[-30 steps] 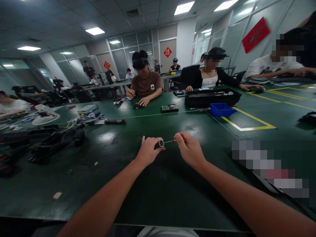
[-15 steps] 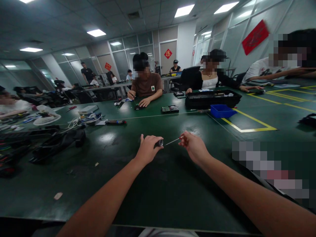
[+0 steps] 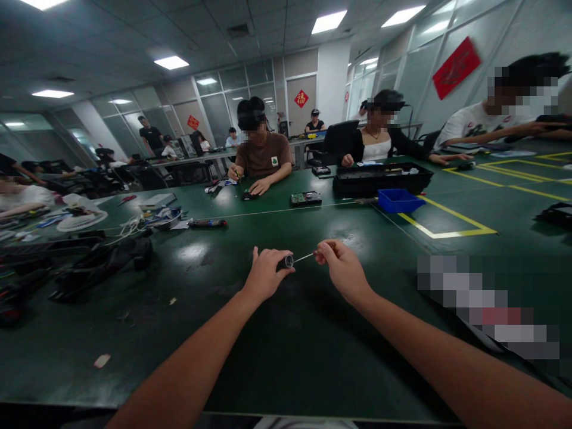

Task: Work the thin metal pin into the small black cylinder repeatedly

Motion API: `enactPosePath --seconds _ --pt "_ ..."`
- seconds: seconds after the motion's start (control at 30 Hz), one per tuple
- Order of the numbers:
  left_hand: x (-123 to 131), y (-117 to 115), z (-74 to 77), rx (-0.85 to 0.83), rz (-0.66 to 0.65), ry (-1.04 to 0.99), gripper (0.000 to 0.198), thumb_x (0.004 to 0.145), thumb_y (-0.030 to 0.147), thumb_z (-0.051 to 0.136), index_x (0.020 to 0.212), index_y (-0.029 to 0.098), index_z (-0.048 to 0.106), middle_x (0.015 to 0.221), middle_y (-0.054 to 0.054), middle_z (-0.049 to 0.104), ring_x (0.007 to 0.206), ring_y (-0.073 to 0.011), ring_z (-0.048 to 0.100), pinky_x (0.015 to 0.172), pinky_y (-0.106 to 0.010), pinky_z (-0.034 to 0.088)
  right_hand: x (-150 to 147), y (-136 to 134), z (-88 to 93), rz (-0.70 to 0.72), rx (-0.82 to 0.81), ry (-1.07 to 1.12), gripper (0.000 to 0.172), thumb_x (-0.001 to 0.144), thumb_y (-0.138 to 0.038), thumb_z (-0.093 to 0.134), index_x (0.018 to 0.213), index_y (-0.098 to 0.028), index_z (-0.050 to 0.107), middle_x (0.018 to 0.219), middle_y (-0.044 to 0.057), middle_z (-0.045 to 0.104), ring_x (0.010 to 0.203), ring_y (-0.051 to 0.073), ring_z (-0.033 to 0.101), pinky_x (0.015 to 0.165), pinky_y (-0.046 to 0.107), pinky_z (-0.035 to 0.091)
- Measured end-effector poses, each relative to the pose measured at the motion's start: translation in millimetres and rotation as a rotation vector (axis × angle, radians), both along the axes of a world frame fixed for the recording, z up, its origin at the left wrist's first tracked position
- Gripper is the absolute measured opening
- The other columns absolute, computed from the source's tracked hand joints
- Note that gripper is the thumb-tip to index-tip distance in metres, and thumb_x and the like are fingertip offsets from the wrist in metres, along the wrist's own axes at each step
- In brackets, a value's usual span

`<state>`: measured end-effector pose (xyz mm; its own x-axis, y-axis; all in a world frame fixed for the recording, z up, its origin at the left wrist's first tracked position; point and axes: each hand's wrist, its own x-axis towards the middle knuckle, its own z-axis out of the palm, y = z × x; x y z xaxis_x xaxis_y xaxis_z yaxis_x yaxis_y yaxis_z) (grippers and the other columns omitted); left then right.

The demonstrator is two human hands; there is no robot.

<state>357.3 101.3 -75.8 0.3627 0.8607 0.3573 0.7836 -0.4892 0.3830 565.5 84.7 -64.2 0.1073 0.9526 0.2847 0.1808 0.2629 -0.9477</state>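
My left hand is closed around a small dark cylinder, whose round, pale-rimmed end faces right. Pinched in the fingers of my right hand is a screwdriver with a thin metal shaft. Its handle is mostly hidden by the fingers, with a bit of red showing. The shaft points left, and its tip is at the cylinder's open-looking end; I cannot tell whether it goes inside. Both hands are held above the green table.
Ahead lie a pen-like tool, a circuit-board drive, a blue bin and a long black tray. Black parts and cables lie to the left. A person in brown works across the table.
My right hand has moved left, bringing the screwdriver's tip from just short of the cylinder to its end. The left hand keeps its hold. The whole view has shifted slightly.
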Motion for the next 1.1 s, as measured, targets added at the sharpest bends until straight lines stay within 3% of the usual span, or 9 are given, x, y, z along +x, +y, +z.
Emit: enactPosePath --seconds 0.2,0.87,0.97,1.1 --pt "0 -2 2.9 0.012 0.013 0.004 0.033 0.085 0.033 0.070 0.118 0.031 0.063 0.113 -0.002 0.068 0.111 -0.0252 0.056 0.114 -0.065 0.014 -4 -5 3.7 0.001 0.068 -0.042 0.025 0.091 -0.044 0.053 0.092 -0.020 0.061 0.081 0.005 0.070 0.075 0.020 0.066 0.073 0.035 0.050" --pt "2 -1 3.2 -0.044 0.019 -0.038 0.035 0.085 0.038 0.069 0.119 0.029 0.063 0.112 -0.002 0.069 0.110 -0.0260 0.057 0.113 -0.063 0.017 -4 -9 5.8 -0.018 0.038 -0.028 0.029 0.092 -0.047 0.053 0.095 -0.020 0.062 0.087 0.007 0.072 0.080 0.021 0.068 0.077 0.037 0.051" --pt "2 -1 3.1 -0.044 0.021 -0.021 0.035 0.085 0.039 0.069 0.119 0.029 0.063 0.111 -0.003 0.069 0.110 -0.0258 0.057 0.113 -0.063 0.017 -3 -11 9.2 -0.020 0.033 -0.035 0.029 0.091 -0.047 0.053 0.094 -0.020 0.063 0.085 0.006 0.072 0.079 0.021 0.068 0.075 0.036 0.051" --pt "1 -2 2.2 -0.041 0.020 -0.007 0.036 0.085 0.039 0.069 0.119 0.029 0.063 0.110 -0.002 0.069 0.109 -0.0258 0.057 0.113 -0.063 0.016 -2 -15 15.6 -0.037 0.021 -0.211 0.033 0.090 -0.051 0.054 0.086 -0.021 0.066 0.069 0.003 0.068 0.065 0.020 0.064 0.063 0.033 0.046"
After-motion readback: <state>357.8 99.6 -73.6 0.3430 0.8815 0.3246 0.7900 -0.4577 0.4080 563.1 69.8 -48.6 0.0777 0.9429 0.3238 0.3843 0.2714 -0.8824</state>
